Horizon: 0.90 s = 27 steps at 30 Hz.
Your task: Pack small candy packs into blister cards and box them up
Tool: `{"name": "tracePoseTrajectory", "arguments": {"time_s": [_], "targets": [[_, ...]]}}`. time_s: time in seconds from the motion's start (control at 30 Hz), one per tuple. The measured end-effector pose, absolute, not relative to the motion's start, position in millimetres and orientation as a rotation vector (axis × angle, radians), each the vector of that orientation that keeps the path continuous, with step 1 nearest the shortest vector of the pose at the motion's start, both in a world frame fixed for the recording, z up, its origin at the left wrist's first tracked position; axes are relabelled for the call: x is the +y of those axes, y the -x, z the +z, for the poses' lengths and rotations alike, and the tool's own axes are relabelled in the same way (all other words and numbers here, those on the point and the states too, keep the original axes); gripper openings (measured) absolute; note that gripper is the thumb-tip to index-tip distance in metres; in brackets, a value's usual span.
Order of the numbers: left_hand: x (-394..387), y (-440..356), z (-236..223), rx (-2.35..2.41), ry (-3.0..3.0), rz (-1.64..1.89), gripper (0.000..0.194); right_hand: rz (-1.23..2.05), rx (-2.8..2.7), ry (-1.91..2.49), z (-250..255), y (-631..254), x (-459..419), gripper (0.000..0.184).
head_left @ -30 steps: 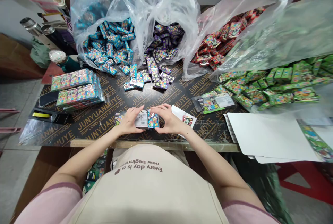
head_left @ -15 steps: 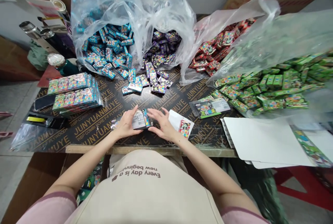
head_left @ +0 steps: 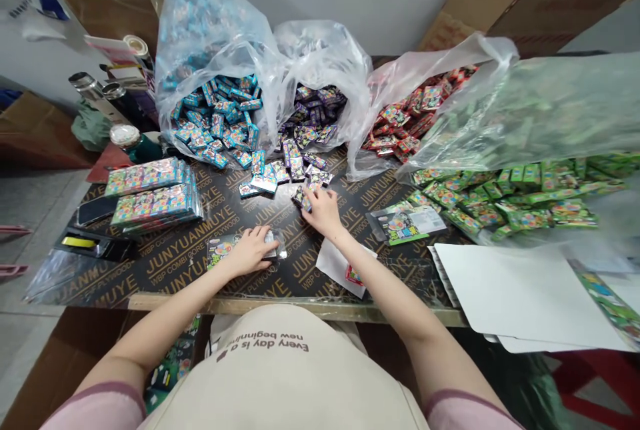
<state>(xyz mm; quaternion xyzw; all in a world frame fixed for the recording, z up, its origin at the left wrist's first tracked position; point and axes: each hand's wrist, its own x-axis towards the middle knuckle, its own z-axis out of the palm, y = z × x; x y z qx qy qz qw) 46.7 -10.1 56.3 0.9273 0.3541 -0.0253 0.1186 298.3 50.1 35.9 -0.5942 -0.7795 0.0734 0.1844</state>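
My left hand (head_left: 253,250) lies with its fingers spread on a clear plastic packet (head_left: 220,250) with a printed card. The hand covers the packet's middle, and its clear end sticks out to the right. Farther forward, my right hand (head_left: 324,211) pinches a small purple box (head_left: 299,198) at the front of the loose purple boxes (head_left: 294,162). Under my right forearm lies a white card (head_left: 330,263), with a small red box (head_left: 353,275) on it, partly hidden by the arm. Beside the purple boxes are several loose blue boxes (head_left: 257,163).
Plastic bags of blue (head_left: 217,117), purple (head_left: 320,107), red (head_left: 420,107) and green boxes (head_left: 520,183) line the back. Stacked filled packets (head_left: 155,197) stand left. A green packet (head_left: 407,223) and white cards (head_left: 515,290) lie right. The wooden edge (head_left: 325,310) runs before me.
My right hand has left the packet and moved forward to a purple box. My left hand has shifted slightly left and now rests flat on the packet. The view has tilted up.
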Motion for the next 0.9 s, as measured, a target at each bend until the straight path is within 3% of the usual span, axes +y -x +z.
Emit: {"name": "tracePoseTrajectory", "arguments": {"time_s": [0.1,0.2,0.4,0.6,0.9], "targets": [[-8,-45,57,1.03,-2.668,-0.039,0.044,0.337,-2.225,1.69,36,-291,23,0.079],[-6,-44,57,1.049,-2.585,0.0,0.055,0.505,-2.347,1.544,36,-302,19,0.094],[-6,-44,53,1.078,-2.501,0.065,0.089,0.772,-2.396,1.32,31,-318,42,0.09],[-3,-39,53,1.297,-2.286,0.39,0.111,0.654,-2.176,1.163,43,-296,21,0.083],[2,-53,59,1.023,-2.354,0.477,0.117,0.747,-2.457,0.972,64,-284,3,0.088]]}}
